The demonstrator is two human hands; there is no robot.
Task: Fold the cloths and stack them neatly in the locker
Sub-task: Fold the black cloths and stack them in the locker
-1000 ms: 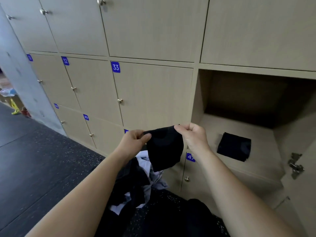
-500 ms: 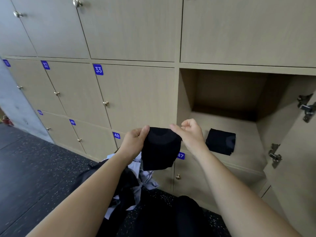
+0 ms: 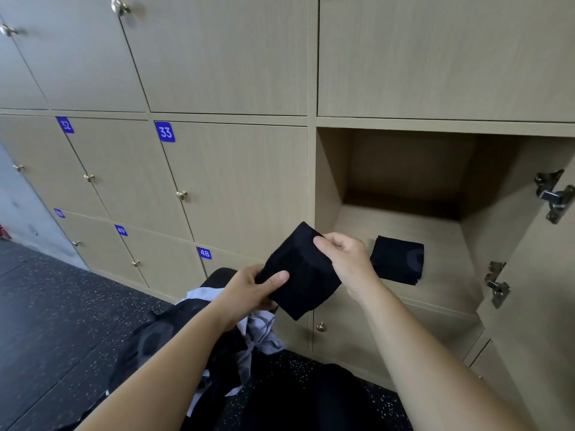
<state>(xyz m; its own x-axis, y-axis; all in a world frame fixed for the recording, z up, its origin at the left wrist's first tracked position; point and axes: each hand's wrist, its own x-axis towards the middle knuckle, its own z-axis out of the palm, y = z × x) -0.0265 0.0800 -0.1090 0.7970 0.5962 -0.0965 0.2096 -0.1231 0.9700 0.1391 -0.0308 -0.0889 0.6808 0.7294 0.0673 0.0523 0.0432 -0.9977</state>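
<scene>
1. Head view: the left hand (image 3: 249,290) grips the lower left edge of a small black cloth (image 3: 301,275), thumb laid across its front and fingers curled behind it.
2. The right hand (image 3: 348,259) pinches the same cloth at its upper right edge, thumb and forefinger closed on the fabric, the other fingers curled.
3. The cloth is folded into a compact, roughly square shape. It is held in the air between the two hands, tilted with one corner up, just in front of the left edge of the open locker (image 3: 329,181).
4. Inside that locker, on its floor near the front, lies a second black cloth (image 3: 398,259), folded flat. It is just beside the right hand's knuckles as seen from this view, and whether they touch cannot be told.
5. The locker's door (image 3: 535,275) stands swung out at the right, with an upper hinge (image 3: 553,194) and a lower hinge (image 3: 497,284) showing on its inner face.
6. Under the left forearm sits a loose pile of cloths (image 3: 217,346), black and pale grey, unfolded and tangled, resting on the person's lap.
7. Closed lockers fill the wall to the left, with blue number tags 33 (image 3: 165,131), 32 (image 3: 65,125), 48 (image 3: 204,253) and 49 (image 3: 121,230) and small brass knobs; one knob (image 3: 320,326) sits on the door below the open locker.
8. A dark speckled floor (image 3: 62,321) runs along the lower left.
</scene>
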